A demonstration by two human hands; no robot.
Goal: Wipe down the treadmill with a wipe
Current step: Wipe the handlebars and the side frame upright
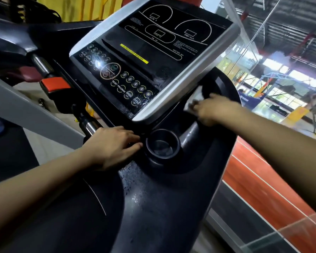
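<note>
The treadmill's black console (150, 57) with a silver rim fills the upper middle of the head view. Its dark plastic tray (162, 198) below shows wet streaks. My right hand (212, 111) is blurred at the console's lower right corner and holds a white wipe (194, 101) against the black tray there. My left hand (113, 146) rests flat on the tray just left of a round cup holder (161, 146), fingers straight, holding nothing.
A chrome handlebar with a red safety clip (54, 85) runs along the left. To the right, a glass wall looks down on a red floor (263, 189) and a bright hall. Another dark machine stands at the far left.
</note>
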